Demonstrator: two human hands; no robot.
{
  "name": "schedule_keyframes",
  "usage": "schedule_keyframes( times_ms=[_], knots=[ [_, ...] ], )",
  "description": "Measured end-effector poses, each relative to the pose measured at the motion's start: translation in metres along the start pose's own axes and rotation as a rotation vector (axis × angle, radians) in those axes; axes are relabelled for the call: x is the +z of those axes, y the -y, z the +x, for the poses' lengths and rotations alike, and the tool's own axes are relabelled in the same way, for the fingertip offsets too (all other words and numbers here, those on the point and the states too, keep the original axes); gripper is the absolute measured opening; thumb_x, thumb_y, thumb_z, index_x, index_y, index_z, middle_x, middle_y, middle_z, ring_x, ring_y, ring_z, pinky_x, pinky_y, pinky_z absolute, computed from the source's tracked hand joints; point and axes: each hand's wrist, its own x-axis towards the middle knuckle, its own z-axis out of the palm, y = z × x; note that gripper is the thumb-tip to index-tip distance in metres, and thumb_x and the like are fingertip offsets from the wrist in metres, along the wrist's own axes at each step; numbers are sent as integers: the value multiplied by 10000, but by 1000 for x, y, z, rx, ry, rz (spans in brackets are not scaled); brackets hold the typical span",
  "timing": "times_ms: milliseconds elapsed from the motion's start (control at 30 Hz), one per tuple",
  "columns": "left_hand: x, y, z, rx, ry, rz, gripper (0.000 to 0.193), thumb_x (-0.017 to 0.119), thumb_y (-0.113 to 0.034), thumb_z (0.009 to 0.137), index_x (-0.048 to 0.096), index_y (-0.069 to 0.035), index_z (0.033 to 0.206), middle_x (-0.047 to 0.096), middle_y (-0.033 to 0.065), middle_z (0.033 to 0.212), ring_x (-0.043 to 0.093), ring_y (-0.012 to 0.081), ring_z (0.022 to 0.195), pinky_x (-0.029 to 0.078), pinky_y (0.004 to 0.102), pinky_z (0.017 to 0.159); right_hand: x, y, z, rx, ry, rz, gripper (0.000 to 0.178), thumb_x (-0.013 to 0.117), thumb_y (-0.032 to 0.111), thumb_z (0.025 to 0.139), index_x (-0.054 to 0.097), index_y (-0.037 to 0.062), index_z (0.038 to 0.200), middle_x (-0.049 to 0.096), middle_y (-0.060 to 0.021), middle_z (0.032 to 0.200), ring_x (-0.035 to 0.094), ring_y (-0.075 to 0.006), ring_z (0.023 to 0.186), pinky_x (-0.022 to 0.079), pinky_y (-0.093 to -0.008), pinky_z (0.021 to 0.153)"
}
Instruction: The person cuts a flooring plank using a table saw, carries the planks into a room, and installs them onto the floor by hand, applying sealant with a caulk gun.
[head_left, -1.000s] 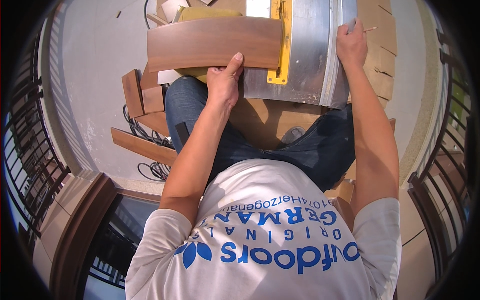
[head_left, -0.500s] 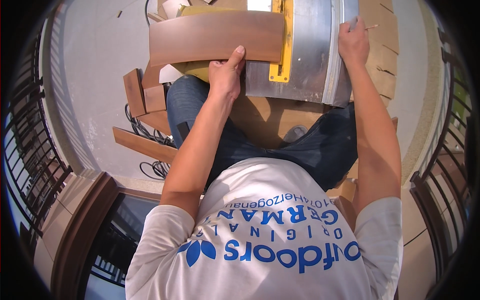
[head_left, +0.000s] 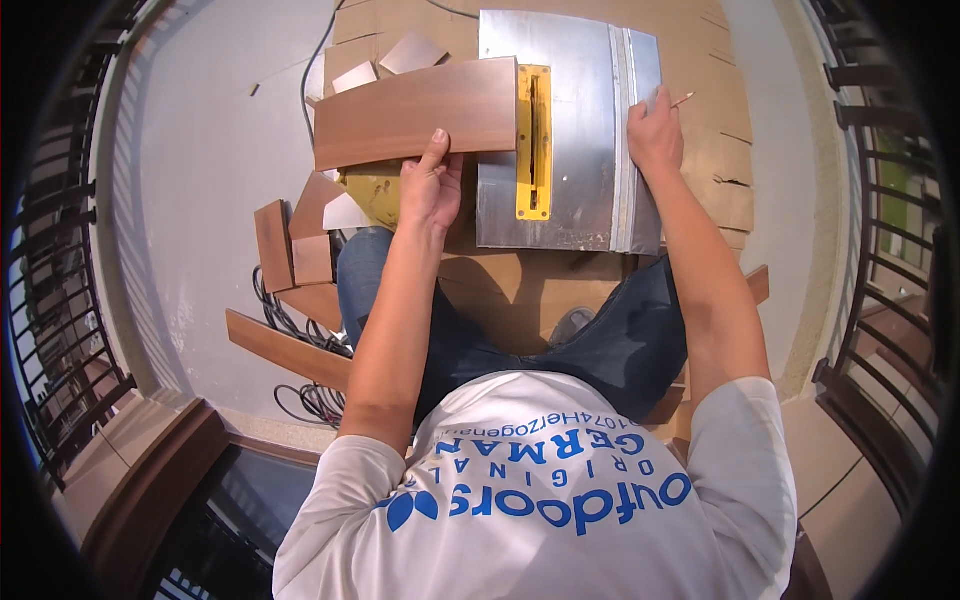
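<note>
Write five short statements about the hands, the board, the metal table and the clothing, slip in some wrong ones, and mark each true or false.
1. The left hand grips a brown board. True.
2. The legs in view are bare. False: blue jeans cover them.
3. A slotted yellow plate is set in the metal table. True.
4. A pencil sticks out of the right hand. True.
5. The right hand lies on the plate. False: it is at the table's right edge.

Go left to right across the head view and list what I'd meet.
Dark left-side railing, small wood offcut, brown board pinched by the left hand, yellow slotted plate, right hand, pencil, dark right-side railing.
</note>
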Motion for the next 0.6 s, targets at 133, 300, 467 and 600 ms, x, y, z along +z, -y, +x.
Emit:
schedule_keyframes(
  times_ms=[133, 300, 467, 600],
  knots=[
    [-53, -62, -67, 94, 105, 158, 374, 738, -119, 936, 566, -55, 1262, 658, 33, 1207, 624, 174, 1143, 494, 356, 1048, 4, -10, 47, -377, -180, -108, 643, 533, 356, 939, 411, 19, 1473, 603, -295, 1198, 602, -496, 1091, 440, -534, 1034],
    [-126, -106, -175, 248, -141, 492, 594, 770, -88, 876, 472, -7, 1383, 601, 95, 1325, 572, 226, 1242, 414, 380, 1112, 14, 25, 183, -273, 167, 85, 666, 470, 532, 976, 536, 26, 1405, 618, -269, 1319, 600, -439, 1170, 404, -501, 1083],
    [-171, -95, -225, 376, -386, 453, 626, 777, -167, 883, 449, -12, 1393, 598, 100, 1318, 567, 209, 1233, 415, 353, 1089, 64, 69, 218, -294, 685, -182, 839, 338, 683, 1003, 664, -50, 1247, 605, -302, 1335, 570, -444, 1260, 399, -468, 1104],
    [-137, -116, -237, 421, -391, 610, 575, 774, -216, 891, 503, 26, 1336, 628, 106, 1288, 587, 196, 1184, 430, 357, 1071, 60, 46, 235, -125, 741, 96, 805, 405, 670, 991, 698, -68, 1127, 696, -229, 1009, 661, -330, 989, 487, -446, 907]
  ],
)
